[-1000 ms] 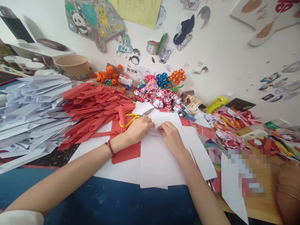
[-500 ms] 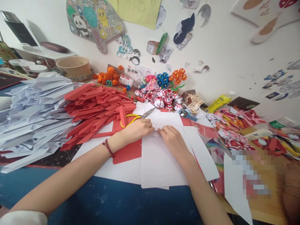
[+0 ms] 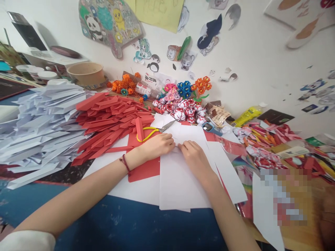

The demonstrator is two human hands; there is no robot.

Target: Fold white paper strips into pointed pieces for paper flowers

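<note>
My left hand (image 3: 162, 143) and my right hand (image 3: 193, 153) almost meet over the stacked white paper sheets (image 3: 180, 184). Fingers of both are curled in a pinch on a small white piece of paper (image 3: 177, 146), mostly hidden and hard to tell from the sheets beneath. Just beyond my left hand lie scissors (image 3: 146, 134) with yellow handles, a folded red paper strip (image 3: 139, 128) resting by them. Red paper (image 3: 143, 170) shows under my left wrist.
Heaps of folded white strips (image 3: 44, 122) and red strips (image 3: 112, 122) fill the left. Red-and-white paper flowers (image 3: 187, 111) and a blue watch (image 3: 210, 128) lie at the back. Paper scraps (image 3: 269, 136) cover the right; a blurred person's arm (image 3: 326, 216) shows at the right edge.
The whole view has shifted slightly, so things sit a little farther right. Both hands keep their pinch, with only slight finger movement.
</note>
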